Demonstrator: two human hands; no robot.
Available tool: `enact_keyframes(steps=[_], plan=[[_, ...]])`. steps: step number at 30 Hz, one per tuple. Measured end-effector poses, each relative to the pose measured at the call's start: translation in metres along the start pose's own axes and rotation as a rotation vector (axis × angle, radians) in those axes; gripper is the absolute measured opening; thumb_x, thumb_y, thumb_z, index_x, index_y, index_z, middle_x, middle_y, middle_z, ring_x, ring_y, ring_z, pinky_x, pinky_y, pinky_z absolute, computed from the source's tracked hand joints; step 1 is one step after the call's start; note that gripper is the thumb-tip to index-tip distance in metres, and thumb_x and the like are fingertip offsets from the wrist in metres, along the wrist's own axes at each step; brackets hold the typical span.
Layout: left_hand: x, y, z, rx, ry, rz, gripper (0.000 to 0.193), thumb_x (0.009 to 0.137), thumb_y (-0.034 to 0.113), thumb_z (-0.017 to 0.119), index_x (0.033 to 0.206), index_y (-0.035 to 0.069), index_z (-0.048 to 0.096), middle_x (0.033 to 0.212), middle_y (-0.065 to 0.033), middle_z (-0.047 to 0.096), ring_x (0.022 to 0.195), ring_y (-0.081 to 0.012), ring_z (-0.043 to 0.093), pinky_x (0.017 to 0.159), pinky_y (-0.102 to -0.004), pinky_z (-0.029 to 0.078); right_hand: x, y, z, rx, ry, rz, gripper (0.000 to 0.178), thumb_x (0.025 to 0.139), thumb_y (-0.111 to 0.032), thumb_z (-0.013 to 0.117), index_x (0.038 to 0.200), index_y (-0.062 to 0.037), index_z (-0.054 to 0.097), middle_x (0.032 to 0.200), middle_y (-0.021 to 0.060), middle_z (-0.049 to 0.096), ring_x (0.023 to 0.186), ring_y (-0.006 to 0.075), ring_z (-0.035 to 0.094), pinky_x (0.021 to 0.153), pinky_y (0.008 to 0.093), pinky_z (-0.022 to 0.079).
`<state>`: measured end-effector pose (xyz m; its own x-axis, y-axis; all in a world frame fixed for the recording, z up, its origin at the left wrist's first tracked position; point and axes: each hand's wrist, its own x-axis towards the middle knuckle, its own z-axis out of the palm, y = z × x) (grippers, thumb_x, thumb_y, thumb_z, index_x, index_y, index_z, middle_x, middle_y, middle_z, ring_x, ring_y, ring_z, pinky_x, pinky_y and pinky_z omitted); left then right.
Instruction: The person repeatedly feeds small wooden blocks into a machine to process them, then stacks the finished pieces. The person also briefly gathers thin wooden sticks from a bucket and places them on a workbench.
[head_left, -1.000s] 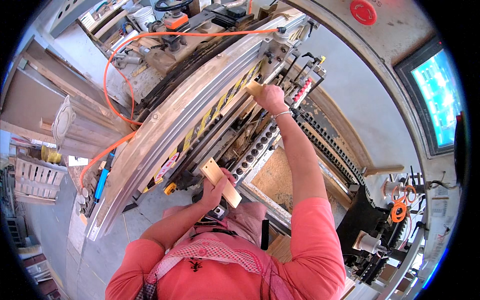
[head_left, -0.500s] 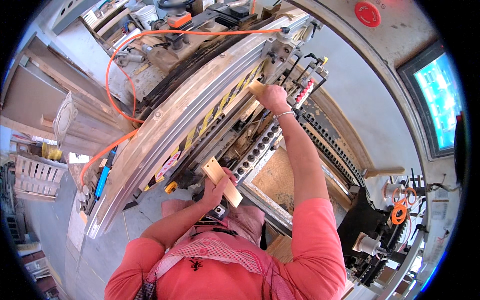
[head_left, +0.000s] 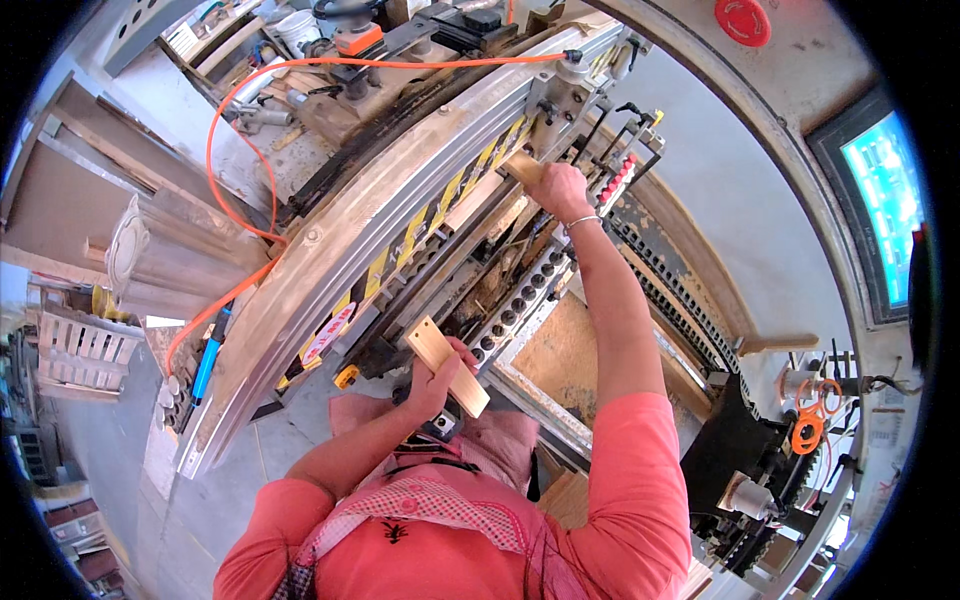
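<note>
Currently left hand (head_left: 432, 378) has its grip closed round a short wooden block (head_left: 447, 366), held clear of the machine rail (head_left: 400, 225). Right hand (head_left: 560, 188) reaches ahead, grip clamped on a second wood piece (head_left: 523, 166) against the rail's striped guard (head_left: 440, 205).

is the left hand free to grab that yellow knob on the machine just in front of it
Probably not as things stand. The yellow knob sits close to the left hand with nothing between them, but that hand is already closed around a short wooden block, so its fingers are taken up.
</note>
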<state>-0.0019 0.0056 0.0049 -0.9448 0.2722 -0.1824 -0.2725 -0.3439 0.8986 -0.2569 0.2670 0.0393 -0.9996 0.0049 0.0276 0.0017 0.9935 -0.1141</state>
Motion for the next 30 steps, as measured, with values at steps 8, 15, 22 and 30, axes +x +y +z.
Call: enact_keyframes(steps=[8,15,22,30], plan=[[0.0,-0.0053,-0.0031,-0.028,-0.013,-0.013,0.018,0.088,0.014,0.046,0.098,0.0,0.047,0.083,-0.0104,0.059,0.073,-0.0163,0.059,0.068,-0.0306,0.049,0.002,-0.0006,0.0005,0.005,0.005,0.023,0.044,0.068,-0.043,0.067,0.078,-0.0009,0.067,0.079,0.0196,0.064,0.078,0.0324,0.063,0.069,0.0393,0.051],[0.0005,-0.0056,-0.0034,-0.045,-0.03,-0.01,0.019,0.088,0.016,0.046,0.098,0.0,0.047,0.083,-0.01,0.059,0.074,-0.0162,0.059,0.069,-0.0308,0.048,0.0061,0.0014,0.0057,0.014,0.017,0.02,0.041,0.067,-0.041,0.066,0.077,-0.0011,0.067,0.078,0.0197,0.064,0.076,0.0325,0.063,0.069,0.0394,0.052],[0.0013,-0.003,-0.002,0.008,-0.025,-0.023,0.024,0.087,0.02,0.048,0.102,0.001,0.047,0.085,-0.0114,0.059,0.075,-0.0187,0.06,0.069,-0.0323,0.05,0.0063,0.0004,0.0019,-0.013,-0.009,0.031,0.039,0.068,-0.039,0.063,0.078,-0.0015,0.067,0.079,0.0184,0.065,0.077,0.0319,0.064,0.07,0.0386,0.052],[-0.0024,0.0025,-0.0015,-0.007,-0.024,-0.063,0.02,0.089,0.017,0.046,0.101,0.001,0.047,0.088,-0.0097,0.059,0.079,-0.0158,0.059,0.071,-0.0307,0.049,0.0045,-0.006,-0.0035,0.001,-0.032,0.086,0.038,0.069,-0.038,0.064,0.081,-0.0022,0.068,0.082,0.0178,0.065,0.08,0.0308,0.064,0.071,0.0376,0.052]])
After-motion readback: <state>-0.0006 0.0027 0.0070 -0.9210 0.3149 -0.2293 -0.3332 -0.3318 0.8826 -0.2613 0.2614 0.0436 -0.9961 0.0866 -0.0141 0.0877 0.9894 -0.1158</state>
